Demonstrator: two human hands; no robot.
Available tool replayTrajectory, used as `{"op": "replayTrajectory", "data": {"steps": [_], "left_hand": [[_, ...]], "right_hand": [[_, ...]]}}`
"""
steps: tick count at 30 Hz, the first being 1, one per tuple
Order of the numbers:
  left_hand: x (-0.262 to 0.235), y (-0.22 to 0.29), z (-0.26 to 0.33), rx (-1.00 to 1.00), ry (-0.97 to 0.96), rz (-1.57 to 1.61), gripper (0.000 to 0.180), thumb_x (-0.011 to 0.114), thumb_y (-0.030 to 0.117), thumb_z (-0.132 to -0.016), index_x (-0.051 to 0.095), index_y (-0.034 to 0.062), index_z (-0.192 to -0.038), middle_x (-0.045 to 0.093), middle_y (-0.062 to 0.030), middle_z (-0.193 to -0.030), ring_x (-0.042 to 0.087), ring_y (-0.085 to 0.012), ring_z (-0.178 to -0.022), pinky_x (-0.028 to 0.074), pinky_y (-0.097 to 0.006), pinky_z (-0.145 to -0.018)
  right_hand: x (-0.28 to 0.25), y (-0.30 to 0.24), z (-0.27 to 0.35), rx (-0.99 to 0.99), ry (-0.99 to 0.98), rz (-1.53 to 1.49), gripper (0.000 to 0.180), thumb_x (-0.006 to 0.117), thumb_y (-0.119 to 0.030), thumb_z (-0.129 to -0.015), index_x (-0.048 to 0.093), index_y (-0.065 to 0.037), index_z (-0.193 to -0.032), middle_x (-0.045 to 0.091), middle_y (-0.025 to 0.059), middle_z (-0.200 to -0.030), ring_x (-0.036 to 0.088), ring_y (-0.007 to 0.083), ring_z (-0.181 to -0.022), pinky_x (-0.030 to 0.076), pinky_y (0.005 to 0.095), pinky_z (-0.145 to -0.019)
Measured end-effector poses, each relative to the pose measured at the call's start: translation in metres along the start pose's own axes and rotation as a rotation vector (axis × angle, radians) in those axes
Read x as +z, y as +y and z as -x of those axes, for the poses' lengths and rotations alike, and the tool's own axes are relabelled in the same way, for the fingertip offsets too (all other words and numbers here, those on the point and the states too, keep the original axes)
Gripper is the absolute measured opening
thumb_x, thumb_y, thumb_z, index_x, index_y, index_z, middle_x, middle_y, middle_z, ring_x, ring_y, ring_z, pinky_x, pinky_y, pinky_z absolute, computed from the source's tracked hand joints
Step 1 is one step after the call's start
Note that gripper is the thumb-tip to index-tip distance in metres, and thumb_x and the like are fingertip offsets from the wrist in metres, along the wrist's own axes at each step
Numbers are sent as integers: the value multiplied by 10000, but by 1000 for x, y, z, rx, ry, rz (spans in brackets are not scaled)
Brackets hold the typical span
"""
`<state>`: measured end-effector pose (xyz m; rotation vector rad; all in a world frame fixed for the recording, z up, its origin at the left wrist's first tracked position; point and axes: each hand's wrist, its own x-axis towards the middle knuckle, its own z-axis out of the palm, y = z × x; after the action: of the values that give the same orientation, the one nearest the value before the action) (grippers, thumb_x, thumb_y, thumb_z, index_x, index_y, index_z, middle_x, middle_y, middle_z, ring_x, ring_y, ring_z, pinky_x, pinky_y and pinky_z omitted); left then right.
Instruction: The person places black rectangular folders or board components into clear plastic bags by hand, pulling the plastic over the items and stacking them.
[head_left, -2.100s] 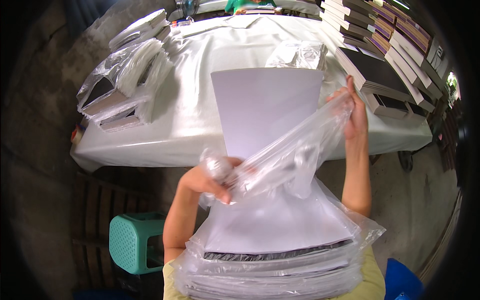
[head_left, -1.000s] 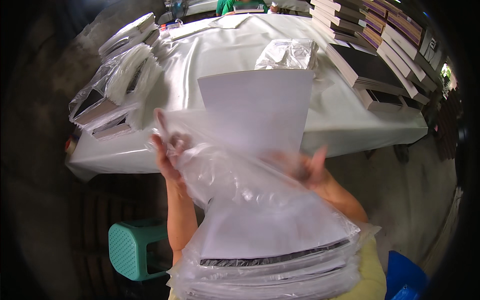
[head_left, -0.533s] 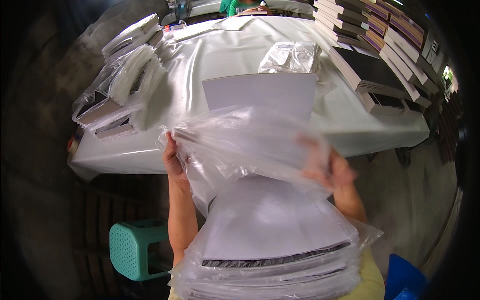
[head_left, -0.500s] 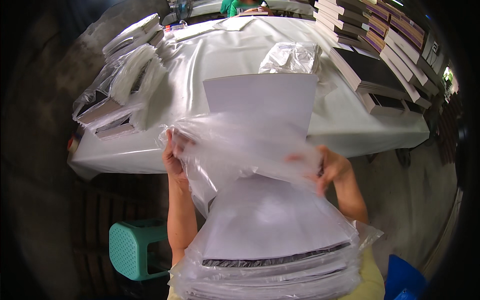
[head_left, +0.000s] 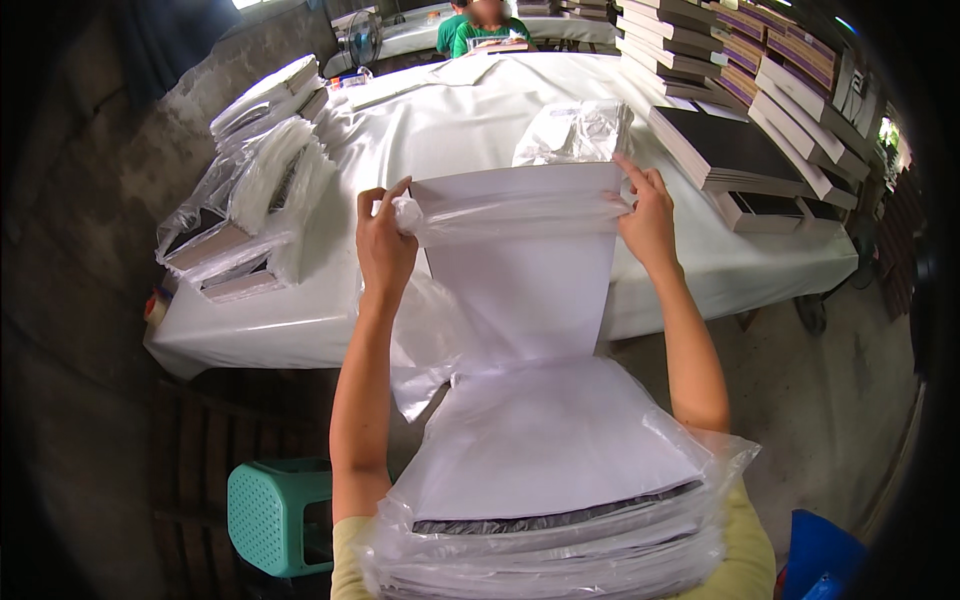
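A large white board (head_left: 520,290), like an opened cover, rises from a stack of plastic-wrapped flat items (head_left: 550,440) in front of my body. Clear plastic film (head_left: 520,215) is drawn across the board's upper part, a little below its top edge. My left hand (head_left: 388,235) is closed on a bunched piece of this film at the board's upper left corner. At the upper right corner, my right hand (head_left: 648,205) pinches the film's other side, its index finger raised along the board's edge. Loose film hangs below my left hand. A dark edge shows under the stack's top white sheet.
A table under a shiny white cover (head_left: 450,115) stands ahead. Bagged dark books (head_left: 250,200) are piled on its left, a crumpled plastic bundle (head_left: 575,130) at its middle, thick black-covered books (head_left: 730,150) at right. A green stool (head_left: 275,515) stands lower left. People in green sit beyond.
Both hands have moved up and forward to the board's top corners. The film, earlier loose and billowing over the board's lower part, now stretches across near its top.
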<state>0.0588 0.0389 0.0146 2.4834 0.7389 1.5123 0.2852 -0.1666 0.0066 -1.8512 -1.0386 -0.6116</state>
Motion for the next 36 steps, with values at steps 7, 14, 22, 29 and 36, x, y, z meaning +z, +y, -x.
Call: {"op": "replayTrajectory", "data": {"steps": [7, 14, 22, 29, 36], "left_hand": [[-63, -1, 48, 280, -5, 318, 314, 529, -82, -632, 585, 27, -922, 579, -139, -934, 608, -240, -733, 490, -308, -611], [-91, -10, 41, 88, -909, 1130, 285, 650, 213, -680, 501, -28, -646, 486, -126, -616, 472, -244, -586, 336, -361, -525], [-20, -44, 150, -697, -1294, 1076, 498, 684, 298, -720, 519, 45, -1117, 530, -41, -901, 484, -119, -853, 386, -243, -685], [54, -100, 261, -1088, -762, 1071, 248, 657, 244, -768, 616, 56, -924, 503, 33, -665, 457, -63, -582, 340, -207, -481], [27, -96, 236, -370, -740, 235, 274, 650, 276, -773, 629, 28, -888, 594, -1, -726, 568, -141, -716, 441, -293, -605]], "right_hand": [[-44, -34, 44, -152, 220, -78, 586, 503, 198, -552, 618, -95, -1047, 517, 62, -865, 557, 161, -709, 438, 270, -520], [-129, -44, 47, 183, -385, -638, 187, 534, 79, -475, 588, 36, -648, 504, 43, -658, 466, 76, -576, 327, 152, -536], [-86, 17, 123, 969, -926, -1104, 506, 574, -58, -781, 373, -27, -1244, 563, 36, -726, 528, 59, -624, 412, 173, -569], [32, 122, 233, 1173, -789, -888, 291, 597, -126, -798, 514, -15, -1055, 576, 55, -812, 552, 120, -722, 443, 256, -655], [44, 153, 251, 834, -775, -569, 173, 621, -153, -766, 598, 3, -836, 600, 48, -743, 534, 117, -675, 431, 260, -599]]}}
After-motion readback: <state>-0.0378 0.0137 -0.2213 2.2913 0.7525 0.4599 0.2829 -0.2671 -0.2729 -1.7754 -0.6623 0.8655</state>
